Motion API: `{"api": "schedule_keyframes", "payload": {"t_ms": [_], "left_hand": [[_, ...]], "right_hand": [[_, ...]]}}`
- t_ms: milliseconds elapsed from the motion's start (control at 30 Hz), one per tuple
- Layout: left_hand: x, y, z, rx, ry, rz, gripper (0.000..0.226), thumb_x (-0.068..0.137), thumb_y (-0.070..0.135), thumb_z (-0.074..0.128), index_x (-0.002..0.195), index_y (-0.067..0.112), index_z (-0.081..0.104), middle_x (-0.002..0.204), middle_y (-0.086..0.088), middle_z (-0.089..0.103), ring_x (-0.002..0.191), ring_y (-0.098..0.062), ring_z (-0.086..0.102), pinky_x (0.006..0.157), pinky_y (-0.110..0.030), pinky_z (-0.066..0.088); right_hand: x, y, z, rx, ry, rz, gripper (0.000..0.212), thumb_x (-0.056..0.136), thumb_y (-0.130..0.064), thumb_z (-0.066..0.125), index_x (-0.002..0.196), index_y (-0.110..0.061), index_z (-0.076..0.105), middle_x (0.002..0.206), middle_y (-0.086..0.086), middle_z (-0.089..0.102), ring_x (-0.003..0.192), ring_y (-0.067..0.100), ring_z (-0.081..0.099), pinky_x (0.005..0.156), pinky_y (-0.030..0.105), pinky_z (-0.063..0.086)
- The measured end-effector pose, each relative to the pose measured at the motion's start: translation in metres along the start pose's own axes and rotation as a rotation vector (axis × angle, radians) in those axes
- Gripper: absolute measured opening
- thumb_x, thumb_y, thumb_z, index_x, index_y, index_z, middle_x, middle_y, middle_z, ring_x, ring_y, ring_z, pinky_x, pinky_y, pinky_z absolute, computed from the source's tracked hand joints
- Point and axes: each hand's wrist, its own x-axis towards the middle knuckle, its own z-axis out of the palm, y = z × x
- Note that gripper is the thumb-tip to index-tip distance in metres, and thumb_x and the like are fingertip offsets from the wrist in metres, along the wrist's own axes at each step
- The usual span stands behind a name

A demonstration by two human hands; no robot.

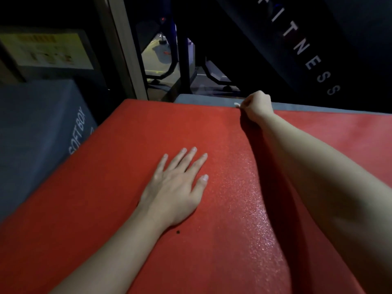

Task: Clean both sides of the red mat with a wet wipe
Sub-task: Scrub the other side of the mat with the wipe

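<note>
Across the top of a grey padded box the red mat lies flat in front of me, filling nearly all I can see, its far edge running just short of the box's back rim. My left hand rests on it palm down, fingers spread and straight, holding nothing, only pressing the mat in place near its middle. My right hand is stretched out to the far edge, curled closed, with a small bit of white showing at the fingertips; I take that for the wet wipe, though most of it is hidden in my fist. A band of the surface between my arms glistens, so I judge it damp from wiping. The mat looks thin, soft and light, with a grainy foam skin that should grip rather than slide. For turning it over I would pinch a far corner or the edge and peel it back, since it will likely flop and fold, not lift stiffly
</note>
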Motion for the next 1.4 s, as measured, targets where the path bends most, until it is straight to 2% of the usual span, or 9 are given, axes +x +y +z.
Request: {"api": "schedule_keyframes", "payload": {"t_ms": [200,400,567,633,833,967,1100,1233,1400], "left_hand": [[-0.002,0.0,-0.001,-0.017,-0.014,0.009,0.07,0.092,0.058,-0.002,0.16,0.041,-0.001,0.169,0.014,-0.006,0.153,-0.003,-0.013,0.127,-0.044,-0.003],[-0.002,-0.001,-0.002,-0.035,-0.016,0.008,0.068,0.094,0.057,0.002,0.16,0.042,0.001,0.169,0.015,-0.004,0.153,-0.003,-0.012,0.127,-0.043,-0.004],[-0.002,-0.001,-0.001,-0.031,-0.013,0.003,0.067,0.096,0.056,0.008,0.161,0.041,0.005,0.169,0.014,-0.001,0.154,-0.004,-0.008,0.127,-0.043,-0.002],[-0.002,-0.001,-0.002,-0.028,-0.008,0.0,0.067,0.096,0.056,0.009,0.161,0.04,0.006,0.169,0.014,0.0,0.154,-0.004,-0.007,0.127,-0.044,-0.002],[-0.002,0.0,-0.003,-0.047,-0.014,-0.002,0.065,0.097,0.056,0.009,0.161,0.041,0.008,0.169,0.015,0.002,0.154,-0.003,-0.006,0.127,-0.043,-0.002],[0.0,-0.002,0.0,-0.044,0.005,-0.002,0.059,0.104,0.052,0.019,0.161,0.04,0.01,0.169,0.014,0.003,0.155,-0.004,-0.005,0.127,-0.044,-0.001],[0.001,-0.002,0.001,-0.04,0.008,-0.006,0.059,0.104,0.053,0.02,0.161,0.04,0.011,0.169,0.014,0.004,0.155,-0.004,-0.004,0.127,-0.044,0.0],[0.001,-0.001,-0.002,-0.058,0.003,-0.005,0.058,0.104,0.052,0.021,0.16,0.04,0.012,0.169,0.014,0.005,0.155,-0.004,-0.003,0.127,-0.044,-0.001],[0.002,-0.003,0.001,-0.076,0.019,-0.01,0.057,0.104,0.051,0.024,0.16,0.041,0.015,0.169,0.015,0.006,0.155,-0.004,-0.002,0.127,-0.043,-0.001]], "right_hand": [[-0.011,-0.014,-0.025,-0.141,-0.373,-0.221,0.03,0.079,-0.052,0.079,0.076,-0.022,0.078,0.067,-0.001,0.071,0.057,0.004,0.058,0.057,0.017,0.045],[-0.01,-0.014,0.001,-0.126,-0.077,-0.19,0.02,0.088,-0.029,0.073,0.092,-0.011,0.079,0.089,0.012,0.075,0.088,0.025,0.069,0.08,0.032,0.053],[-0.049,-0.015,-0.022,-0.138,-0.326,-0.318,0.037,0.082,-0.057,0.073,0.082,-0.02,0.078,0.069,0.0,0.072,0.059,0.01,0.061,0.063,0.023,0.048],[-0.066,-0.017,-0.032,-0.198,-0.403,-0.394,0.036,0.082,-0.059,0.071,0.081,-0.024,0.078,0.067,-0.002,0.072,0.063,0.009,0.065,0.062,0.023,0.049],[-0.084,-0.013,-0.027,-0.146,-0.208,-0.353,0.036,0.082,-0.053,0.073,0.089,-0.018,0.079,0.081,0.002,0.074,0.076,0.019,0.067,0.066,0.025,0.044],[-0.131,-0.016,-0.054,-0.091,-0.509,-0.426,0.034,0.076,-0.063,0.069,0.082,-0.031,0.077,0.071,-0.004,0.073,0.07,0.015,0.067,0.065,0.026,0.049],[-0.138,-0.014,-0.052,-0.156,-0.414,-0.514,0.008,0.083,-0.038,0.076,0.083,-0.03,0.077,0.077,-0.007,0.071,0.078,0.017,0.068,0.068,0.027,0.048],[-0.14,-0.018,-0.034,-0.12,-0.184,-0.432,0.018,0.086,-0.032,0.076,0.09,-0.015,0.079,0.081,-0.004,0.059,0.081,0.022,0.061,0.067,0.023,0.033],[-0.193,-0.023,-0.066,-0.061,-0.492,-0.449,0.013,0.085,-0.039,0.076,0.085,-0.026,0.079,0.074,-0.006,0.071,0.066,0.011,0.061,0.067,0.029,0.05]]}}
